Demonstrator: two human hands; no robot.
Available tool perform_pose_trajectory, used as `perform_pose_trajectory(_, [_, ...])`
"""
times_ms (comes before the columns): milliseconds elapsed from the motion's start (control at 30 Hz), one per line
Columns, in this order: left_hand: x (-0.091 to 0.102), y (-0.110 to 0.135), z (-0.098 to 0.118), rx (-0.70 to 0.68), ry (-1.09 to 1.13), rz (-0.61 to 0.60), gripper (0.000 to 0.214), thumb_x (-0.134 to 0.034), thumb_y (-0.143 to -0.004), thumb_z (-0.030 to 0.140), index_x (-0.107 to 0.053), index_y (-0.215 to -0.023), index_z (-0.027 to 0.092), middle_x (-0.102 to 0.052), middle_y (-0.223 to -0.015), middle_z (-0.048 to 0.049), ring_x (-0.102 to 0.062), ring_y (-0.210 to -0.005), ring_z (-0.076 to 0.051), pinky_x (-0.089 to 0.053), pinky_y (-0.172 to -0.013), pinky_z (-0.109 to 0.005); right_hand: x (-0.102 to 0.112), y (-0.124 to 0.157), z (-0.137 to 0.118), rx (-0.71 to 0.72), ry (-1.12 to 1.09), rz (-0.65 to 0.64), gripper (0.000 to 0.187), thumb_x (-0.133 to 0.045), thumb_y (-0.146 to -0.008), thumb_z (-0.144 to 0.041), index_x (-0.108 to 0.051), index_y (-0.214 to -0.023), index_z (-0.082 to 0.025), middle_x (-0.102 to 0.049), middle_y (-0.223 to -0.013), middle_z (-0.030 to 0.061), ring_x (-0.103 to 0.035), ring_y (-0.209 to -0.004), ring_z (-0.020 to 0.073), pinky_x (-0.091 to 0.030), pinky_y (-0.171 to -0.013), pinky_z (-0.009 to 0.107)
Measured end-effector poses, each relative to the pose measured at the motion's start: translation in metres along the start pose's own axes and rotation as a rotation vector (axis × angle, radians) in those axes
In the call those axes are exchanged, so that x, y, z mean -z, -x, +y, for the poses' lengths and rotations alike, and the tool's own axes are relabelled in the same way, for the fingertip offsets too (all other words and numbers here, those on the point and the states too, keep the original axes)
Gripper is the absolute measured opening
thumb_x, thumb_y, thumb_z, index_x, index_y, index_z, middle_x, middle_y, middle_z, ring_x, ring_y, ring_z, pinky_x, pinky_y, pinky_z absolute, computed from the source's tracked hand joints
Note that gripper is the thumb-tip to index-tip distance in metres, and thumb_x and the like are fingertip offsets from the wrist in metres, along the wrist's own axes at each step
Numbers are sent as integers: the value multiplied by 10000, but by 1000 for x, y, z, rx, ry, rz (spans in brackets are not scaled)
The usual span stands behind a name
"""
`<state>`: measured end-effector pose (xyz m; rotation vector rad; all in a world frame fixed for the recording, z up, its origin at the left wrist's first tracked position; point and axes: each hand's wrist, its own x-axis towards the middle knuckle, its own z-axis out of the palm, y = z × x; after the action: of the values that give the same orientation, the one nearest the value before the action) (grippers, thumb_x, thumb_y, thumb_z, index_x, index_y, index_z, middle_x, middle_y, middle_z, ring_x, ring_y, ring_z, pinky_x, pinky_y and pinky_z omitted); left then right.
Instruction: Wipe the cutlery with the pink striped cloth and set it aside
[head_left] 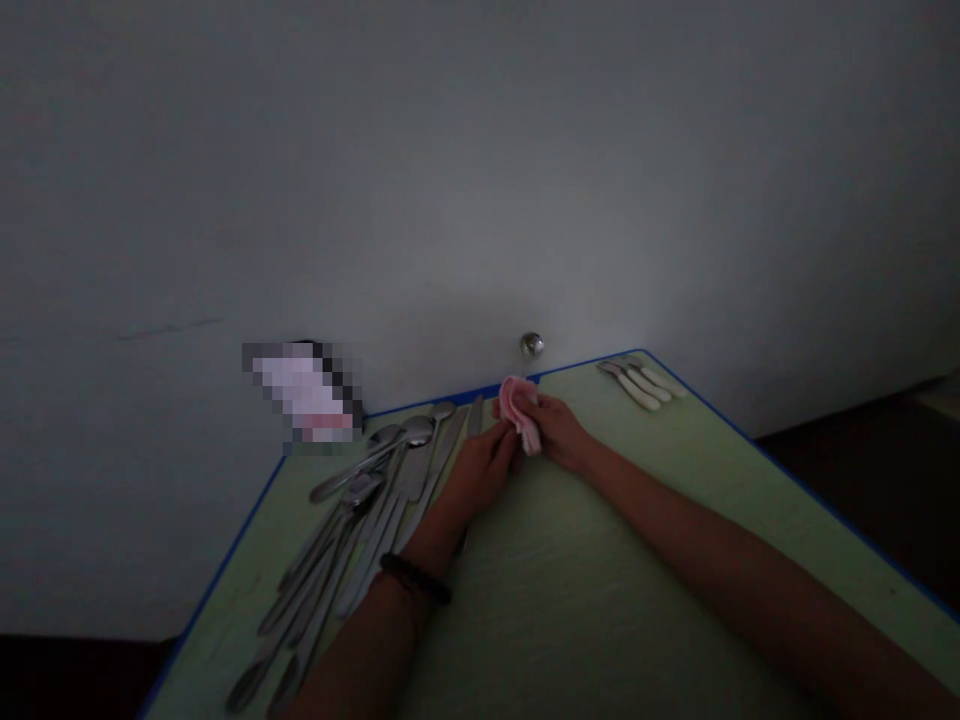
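Over the green table, both of my hands meet around a folded pink cloth (517, 398). A shiny metal spoon (532, 344) sticks up from the cloth, bowl uppermost; its handle is hidden by cloth and fingers. My right hand (553, 430) is closed on the cloth, which wraps around the spoon. My left hand (484, 468), with a dark band on the wrist, is closed just below, seemingly at the hidden lower handle of the spoon. Beside my left forearm lies a loose pile of metal spoons (365, 488) and table knives (412, 470), partly covered by the arm.
Several white-handled utensils (637, 388) lie side by side at the table's far right corner. A blurred-out dark-edged object (300, 390) leans on the wall at the far left corner. The green table (600, 580) has a blue edge and stands against a grey wall (480, 180).
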<state>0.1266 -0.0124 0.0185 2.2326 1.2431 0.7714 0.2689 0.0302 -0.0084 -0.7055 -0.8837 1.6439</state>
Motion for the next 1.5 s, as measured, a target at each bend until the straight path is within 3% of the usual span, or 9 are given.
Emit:
perform_pose_trajectory(167, [-2,3,6,-63,-108,-59,320,-374,-887,319,-494,-625,179,-482,-510,33,-475,-491,-114,-296,-521,-231,9,-16,-4,103,-315,142,245,-657,-746,-386,-633,-827,-156,-662,-783,40,-598,-703,123,-488,-651,230])
perform_pose_trajectory(400, [0,8,2,-107,-93,-100,287,-417,-792,265,-431,-521,172,-296,-467,61,-387,-463,-90,-233,-487,-219,23,-23,-11,260,-263,189,300,-625,-748,-470,-604,-793,-174,-649,-753,21,-564,-625,117,-482,-610,246])
perform_pose_trajectory(533, [-2,7,1,-54,45,-144,221,-409,-784,212,-591,-901,162,-512,-561,43,-502,-546,-124,-347,-542,-224,23,-19,-15,202,-201,215,192,-704,-662,-263,-607,-801,-172,-670,-807,15,-576,-650,114,-483,-617,243])
perform_pose_trajectory(600, [-4,7,0,-10,84,-74,388,-400,-788,172,-509,-1161,154,-577,-623,30,-542,-585,-138,-391,-590,-239,22,-17,-15,161,-153,249,204,-691,-623,-170,-607,-809,-175,-677,-821,13,-585,-665,121,-488,-620,250])
perform_pose_trajectory(667, [-6,6,-1,29,76,-7,437,-401,-824,200,-452,-1256,150,-604,-658,12,-560,-610,-152,-407,-610,-252,22,-16,-15,140,-111,261,244,-657,-598,-109,-606,-827,-176,-680,-817,9,-594,-676,129,-493,-627,259])
perform_pose_trajectory(833, [-5,4,-1,21,42,-4,389,-345,-915,354,-576,-1174,177,-639,-728,-32,-582,-657,-172,-418,-637,-266,24,-15,-18,153,-102,240,297,-643,-568,-57,-598,-840,-170,-669,-770,-1,-601,-674,124,-490,-625,250])
perform_pose_trajectory(1000, [1,2,-2,72,83,20,409,-351,-909,361,-609,-1154,159,-562,-582,-1,-525,-571,-161,-396,-566,-246,20,-13,-20,170,-103,128,263,-740,-637,-229,-594,-852,-184,-654,-736,-4,-572,-582,107,-477,-558,251])
perform_pose_trajectory(1267, [4,-1,-4,112,166,-11,423,-376,-882,414,-653,-1080,164,-411,-513,52,-409,-480,-114,-333,-497,-222,16,-12,-18,125,-218,98,349,-638,-738,-496,-619,-884,-179,-695,-922,62,-648,-825,156,-523,-773,295])
perform_pose_trajectory(1500, [4,1,-4,85,116,-34,381,-365,-887,384,-656,-1037,190,-450,-505,36,-452,-496,-144,-358,-520,-247,16,-10,-17,125,-108,123,323,-713,-693,-409,-653,-864,-142,-700,-939,109,-651,-853,171,-520,-787,298])
